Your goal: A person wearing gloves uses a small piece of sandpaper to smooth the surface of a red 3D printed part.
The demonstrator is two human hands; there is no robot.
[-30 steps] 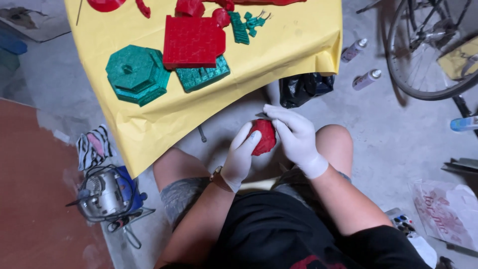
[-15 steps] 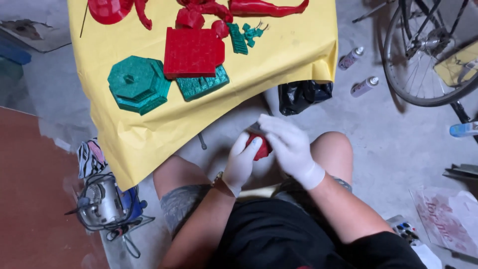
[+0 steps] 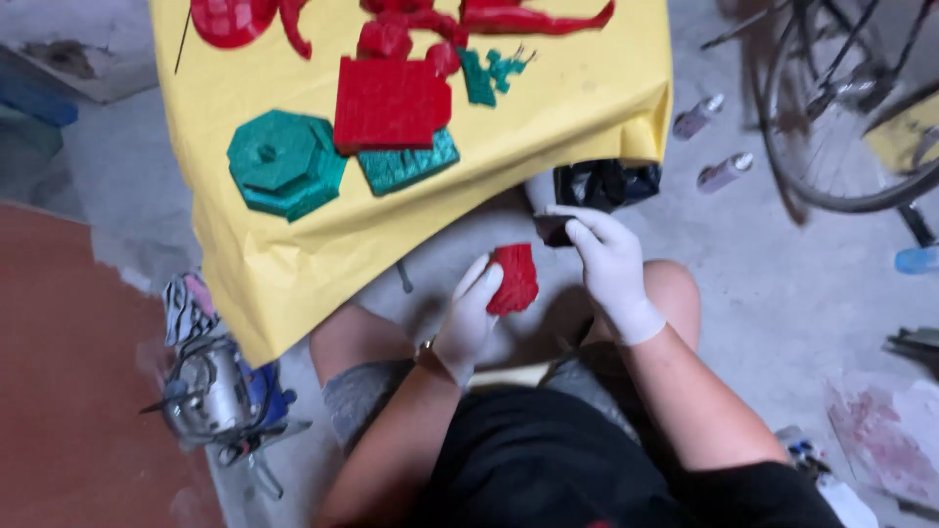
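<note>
My left hand (image 3: 468,318), in a white glove, holds a small rough red piece (image 3: 513,278) above my lap. My right hand (image 3: 608,269), also gloved, is beside it to the right and pinches a small dark object (image 3: 554,230) at its fingertips. In front of me a table draped in yellow paper (image 3: 548,108) carries a red square plate (image 3: 389,103), a green octagonal stack (image 3: 284,163), a green textured slab (image 3: 409,168) and more red shapes (image 3: 235,20) along the far edge.
A bicycle wheel (image 3: 831,117) stands at the right with two small bottles (image 3: 709,147) on the concrete floor near it. A black bag (image 3: 604,183) sits under the table edge. A power tool (image 3: 210,401) lies on the floor at the left.
My hands were clasped together around the red piece; now the right hand has pulled away to the right with a small dark object, leaving the red piece in the left hand.
</note>
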